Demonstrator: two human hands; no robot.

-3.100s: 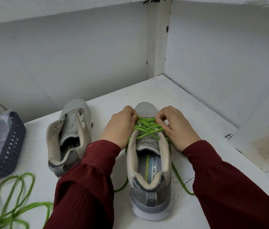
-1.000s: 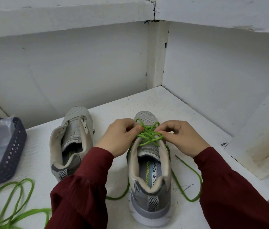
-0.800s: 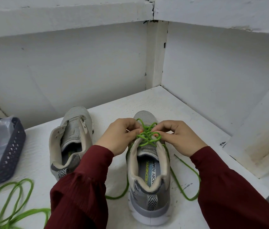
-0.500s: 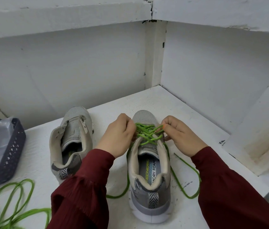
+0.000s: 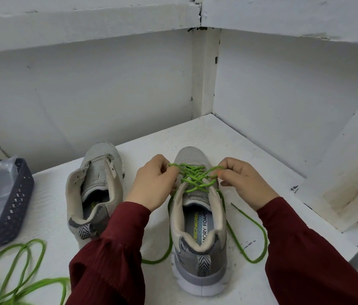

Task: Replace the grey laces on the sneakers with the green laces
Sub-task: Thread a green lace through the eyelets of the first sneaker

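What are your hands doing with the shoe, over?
Left hand and right hand pinch green lace on sneaker. Other sneaker unlaced. Spare lace aside.

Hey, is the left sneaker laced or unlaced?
Unlaced. The left sneaker shows bare flaps spread open over its tongue, and a spare green lace lies loose beside it.
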